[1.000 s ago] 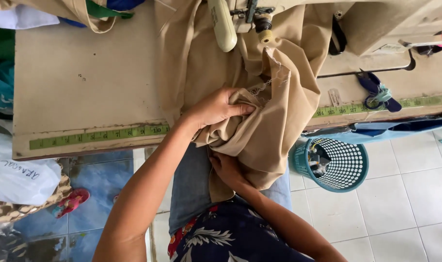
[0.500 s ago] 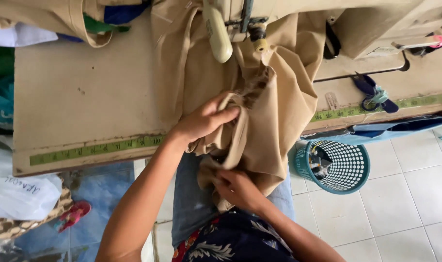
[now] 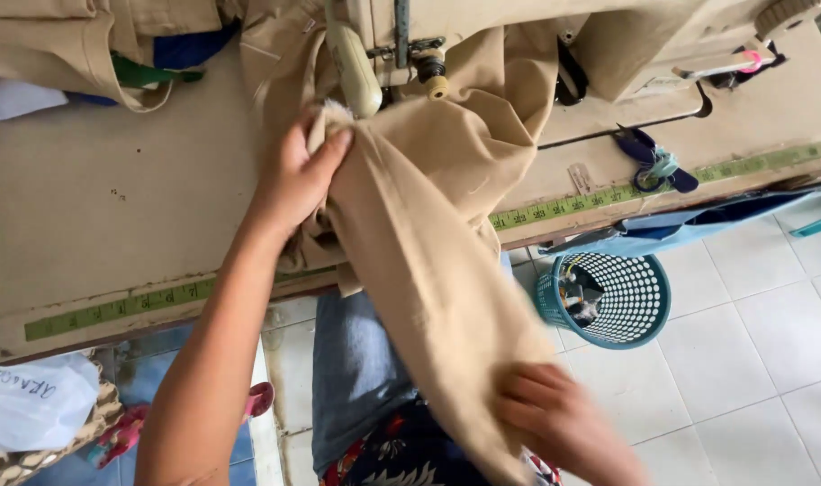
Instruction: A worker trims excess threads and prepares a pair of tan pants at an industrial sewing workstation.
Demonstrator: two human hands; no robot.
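Note:
A tan fabric piece (image 3: 428, 243) hangs from the sewing machine (image 3: 401, 45) down over the table's front edge toward my lap. My left hand (image 3: 295, 175) grips the cloth's upper end near the machine's presser foot. Lower right, my right hand (image 3: 554, 414) is blurred and holds the cloth's lower end, so the fabric stretches in a long diagonal strip between both hands. More tan cloth is bunched behind the needle area.
The worn tan sewing table (image 3: 113, 198) has a green measuring tape along its front edge (image 3: 122, 308). Blue-handled scissors (image 3: 654, 162) lie at the right. A teal perforated basket (image 3: 618, 297) stands on the white tiled floor. Folded garments (image 3: 86, 45) pile at the back left.
My left hand moved up toward the machine with the cloth. My right hand moved down and right, pulling the bunched fabric out into a long strip.

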